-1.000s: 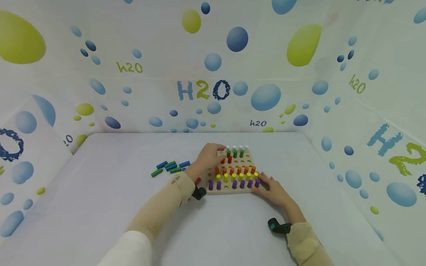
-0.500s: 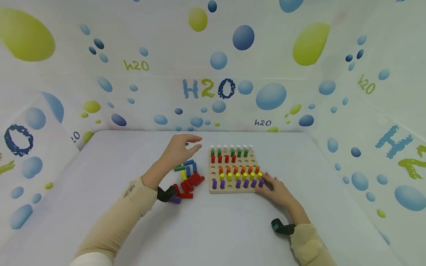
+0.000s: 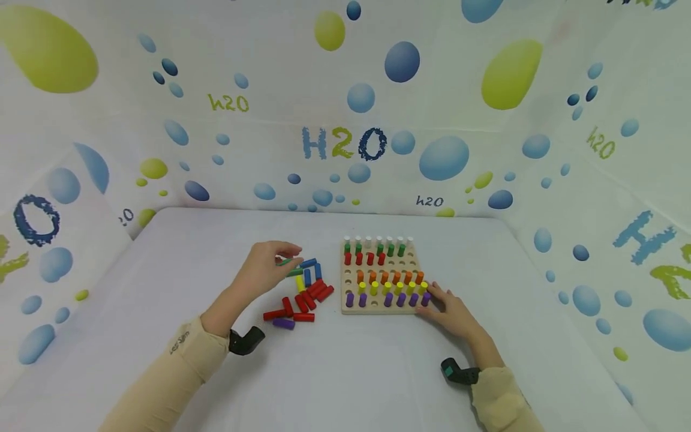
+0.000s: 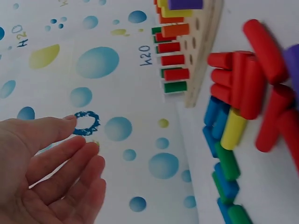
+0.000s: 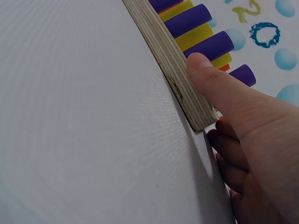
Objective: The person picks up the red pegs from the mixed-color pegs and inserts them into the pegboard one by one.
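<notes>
Bare tabletop is offering passage in front of the pegboard. Loose pegs and the left hand are obstructing its left, upright pegs are crowding its top, the right hand is blocking its near right corner.

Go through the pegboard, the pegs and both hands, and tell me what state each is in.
Pegboard: flat, partly filled
White pegs: standing in the board
Green pegs: some standing, some lying loose
Red pegs: some standing, some lying loose
Orange pegs: standing
Yellow pegs: standing, one lying loose
Purple pegs: standing, one lying loose
Blue pegs: lying loose
Left hand: relaxed, holding nothing
Right hand: holding the pegboard's near right corner
</notes>
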A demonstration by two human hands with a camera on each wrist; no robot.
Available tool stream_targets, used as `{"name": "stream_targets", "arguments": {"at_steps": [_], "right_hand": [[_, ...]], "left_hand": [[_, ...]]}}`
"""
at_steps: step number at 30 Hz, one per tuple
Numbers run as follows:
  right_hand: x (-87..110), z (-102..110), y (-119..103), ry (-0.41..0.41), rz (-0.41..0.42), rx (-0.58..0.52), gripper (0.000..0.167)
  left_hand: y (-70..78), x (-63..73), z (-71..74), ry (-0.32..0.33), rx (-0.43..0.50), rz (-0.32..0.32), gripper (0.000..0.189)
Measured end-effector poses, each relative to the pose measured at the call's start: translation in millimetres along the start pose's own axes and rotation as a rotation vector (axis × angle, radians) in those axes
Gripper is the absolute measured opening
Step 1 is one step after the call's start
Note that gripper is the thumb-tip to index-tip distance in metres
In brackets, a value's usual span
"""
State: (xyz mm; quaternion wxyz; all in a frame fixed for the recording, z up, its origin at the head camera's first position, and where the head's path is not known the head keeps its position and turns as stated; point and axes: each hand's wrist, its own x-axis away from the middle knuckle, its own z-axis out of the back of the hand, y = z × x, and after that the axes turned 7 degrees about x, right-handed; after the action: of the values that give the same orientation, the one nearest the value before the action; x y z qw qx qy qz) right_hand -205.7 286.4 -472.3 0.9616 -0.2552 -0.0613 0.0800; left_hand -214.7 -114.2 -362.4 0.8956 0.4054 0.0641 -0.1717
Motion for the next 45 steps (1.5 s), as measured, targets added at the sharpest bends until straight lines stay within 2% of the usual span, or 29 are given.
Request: {"name": "stream_targets", "arguments": {"at_steps": [7,12,22,27,33,42,45], "right_hand": [[-4.2,-2,1,-0.012,0.007,-0.006,0.081],[-2.9,0,0,-0.021,0.005,-0.007,0.082],[8.7,1,5,-0.030,-0.002,-0.022,0.082],[5.4,0,6,-0.025,0.015,-0.015,0.082],[1.0,2,3,-0.023,0.051,0.002,0.080],[2.2,3,3,-0.036,0.034,0.009,0.081],[0.2,3,3,-0.029,0.044,0.002,0.081]], "left_hand": [[-26.9,22.1,-0.7,-0.057,-0.086,0.079,0.022],[-36.9,31.4,0.8,-0.089,-0.101,0.151,0.022],[-43.3,31.2,-4.6,-0.196,-0.120,0.231,0.030],[-50.2,32.7,-8.3,-0.244,-0.113,0.252,0.033],[-54.6,38.3,-12.0,-0.270,-0.106,0.317,0.034],[-59.0,38.7,-18.8,-0.281,-0.109,0.282,0.029],[-58.8,36.7,-20.2,-0.265,-0.104,0.279,0.028]]}}
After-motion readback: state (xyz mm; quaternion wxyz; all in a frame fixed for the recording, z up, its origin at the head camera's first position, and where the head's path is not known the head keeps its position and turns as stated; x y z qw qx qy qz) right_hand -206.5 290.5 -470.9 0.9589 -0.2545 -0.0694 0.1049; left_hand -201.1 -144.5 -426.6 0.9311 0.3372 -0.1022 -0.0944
